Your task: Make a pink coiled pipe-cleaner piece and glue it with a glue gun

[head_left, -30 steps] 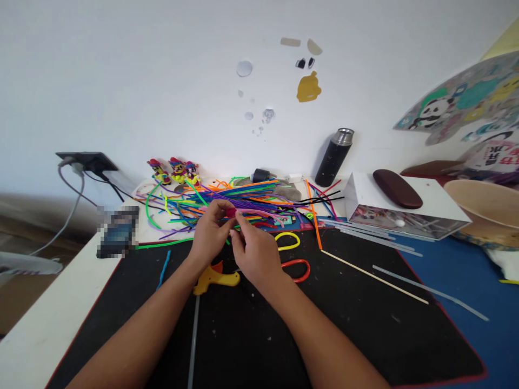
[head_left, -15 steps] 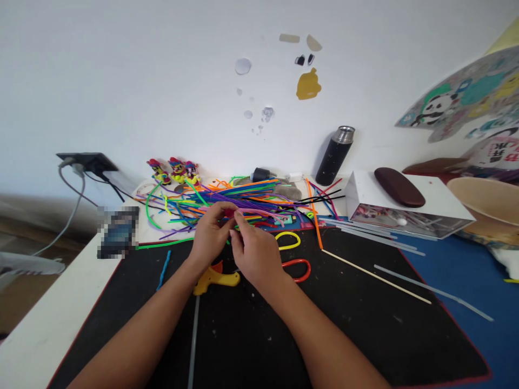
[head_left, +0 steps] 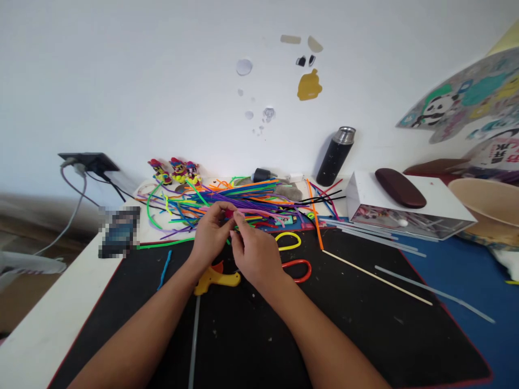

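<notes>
My left hand (head_left: 211, 235) and my right hand (head_left: 254, 254) meet above the black mat (head_left: 365, 324), fingertips pinched together on a small red pipe-cleaner piece (head_left: 229, 214). A pink pipe cleaner (head_left: 263, 213) runs off to the right from the pinch. Behind the hands lies a heap of coloured pipe cleaners (head_left: 227, 200). Under my wrists lie a yellow glue gun (head_left: 217, 278) with a grey glue stick (head_left: 193, 340), and scissors with a yellow loop (head_left: 288, 240) and a red loop (head_left: 300, 270).
A black flask (head_left: 335, 156), a white box (head_left: 405, 208) with a dark case (head_left: 399, 187) on it, and a tan bowl (head_left: 486, 208) stand at the right. Clear glue sticks (head_left: 433, 292) and a thin wooden stick (head_left: 377, 276) lie on the mat. Small pipe-cleaner figures (head_left: 174, 170) stand by the wall.
Both hands stay in the same spot; the fingers shift slightly around the red piece. The view has drifted a little.
</notes>
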`<action>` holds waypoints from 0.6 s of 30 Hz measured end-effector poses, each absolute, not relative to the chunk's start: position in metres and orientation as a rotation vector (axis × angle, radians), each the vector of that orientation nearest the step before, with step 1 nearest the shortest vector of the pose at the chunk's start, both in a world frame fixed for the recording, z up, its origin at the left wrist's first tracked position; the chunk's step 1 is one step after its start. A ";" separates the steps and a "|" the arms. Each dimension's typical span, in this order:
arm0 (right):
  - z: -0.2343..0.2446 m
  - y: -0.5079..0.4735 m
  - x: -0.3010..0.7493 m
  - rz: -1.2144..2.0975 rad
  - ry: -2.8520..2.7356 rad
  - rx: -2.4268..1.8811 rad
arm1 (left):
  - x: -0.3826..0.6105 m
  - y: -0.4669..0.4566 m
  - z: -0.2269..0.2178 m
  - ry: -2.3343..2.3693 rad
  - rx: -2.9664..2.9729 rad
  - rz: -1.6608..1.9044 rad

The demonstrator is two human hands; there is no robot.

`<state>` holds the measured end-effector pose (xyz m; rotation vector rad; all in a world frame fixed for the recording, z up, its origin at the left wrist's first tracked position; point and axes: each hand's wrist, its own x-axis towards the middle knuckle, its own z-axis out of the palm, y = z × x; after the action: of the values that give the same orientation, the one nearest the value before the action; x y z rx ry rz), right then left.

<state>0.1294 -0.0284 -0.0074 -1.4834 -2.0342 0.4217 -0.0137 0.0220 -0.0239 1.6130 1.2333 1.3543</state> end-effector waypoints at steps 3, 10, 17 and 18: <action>-0.010 -0.028 0.129 0.434 -2.010 -1.458 | -0.013 0.022 -0.022 1.229 1.577 1.364; -0.014 -0.027 0.130 0.498 -1.899 -1.393 | -0.012 0.022 -0.021 1.218 1.565 1.382; -0.013 -0.030 0.129 0.543 -1.861 -1.265 | -0.015 0.025 -0.023 1.205 1.465 1.397; -0.012 -0.031 0.128 0.565 -1.851 -1.239 | -0.015 0.025 -0.022 1.196 1.440 1.396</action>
<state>0.1283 -0.0308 -0.0121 -1.2390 -1.8506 0.5645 -0.0154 0.0252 -0.0221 1.4396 1.1964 1.3964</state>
